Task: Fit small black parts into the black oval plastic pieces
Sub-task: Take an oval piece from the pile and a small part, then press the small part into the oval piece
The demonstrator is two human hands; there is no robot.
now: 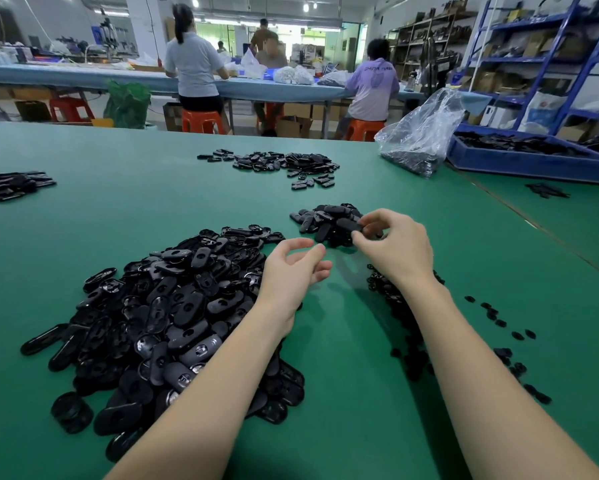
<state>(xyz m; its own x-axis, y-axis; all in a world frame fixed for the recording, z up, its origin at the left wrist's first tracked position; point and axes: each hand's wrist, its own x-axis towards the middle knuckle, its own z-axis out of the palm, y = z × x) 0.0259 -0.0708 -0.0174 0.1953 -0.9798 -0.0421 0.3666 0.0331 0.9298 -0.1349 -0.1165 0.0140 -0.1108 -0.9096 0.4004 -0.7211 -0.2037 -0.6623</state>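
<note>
Most ovals unfitted in big pile (173,306) | small done pile (325,220) (likely) | right hand (391,247) pinches oval piece (351,226) there | left hand (291,268) loose, empty

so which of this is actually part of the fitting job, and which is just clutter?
In the job:
- big pile of oval pieces
- small parts scattered at right
- small pile at the right hand, which pinches a black piece
- left hand, open

Lying about:
- far pile
- left-edge pile
- plastic bag
- blue tray
</note>
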